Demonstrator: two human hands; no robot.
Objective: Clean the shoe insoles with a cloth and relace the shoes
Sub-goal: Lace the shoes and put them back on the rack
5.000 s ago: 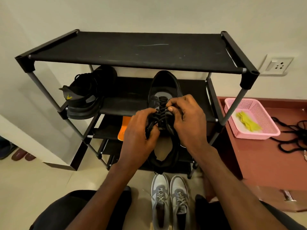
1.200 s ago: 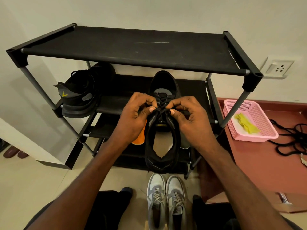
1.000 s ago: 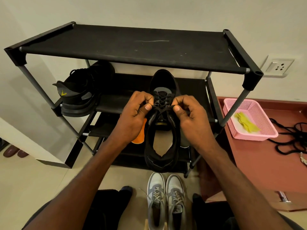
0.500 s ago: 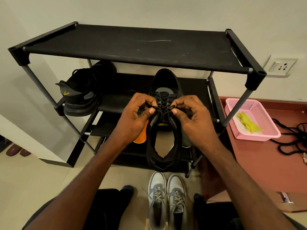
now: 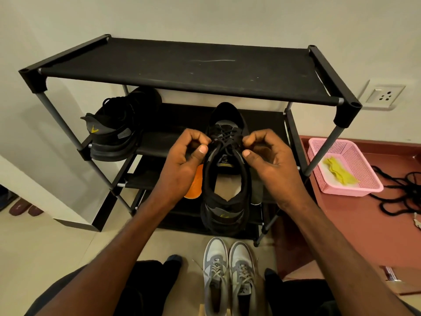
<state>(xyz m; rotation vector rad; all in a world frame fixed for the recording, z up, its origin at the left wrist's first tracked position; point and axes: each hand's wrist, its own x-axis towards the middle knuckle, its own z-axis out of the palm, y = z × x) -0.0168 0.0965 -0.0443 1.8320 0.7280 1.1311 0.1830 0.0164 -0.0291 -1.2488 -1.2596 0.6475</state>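
Observation:
A black sneaker (image 5: 225,201) stands heel toward me, held in front of the black shoe rack (image 5: 182,71). Its black lace (image 5: 224,139) crosses the upper eyelets. My left hand (image 5: 182,160) pinches the lace's left end beside the tongue, and my right hand (image 5: 266,160) pinches the right end, both pulling outward. The shoe's opening shows a pale inner floor. An orange insole (image 5: 194,185) peeks out behind my left hand. A second black sneaker (image 5: 118,131) lies on the rack's middle shelf at left.
A pink basket (image 5: 362,190) with a yellow cloth (image 5: 340,173) sits on the red ledge at right, beside loose black laces (image 5: 401,192). A pair of grey and white sneakers (image 5: 230,274) stands on the floor between my knees. A wall socket (image 5: 385,95) is at right.
My hands have moved apart from the shoe's tongue, each drawing a lace end sideways. The shoe has stayed in place before the rack.

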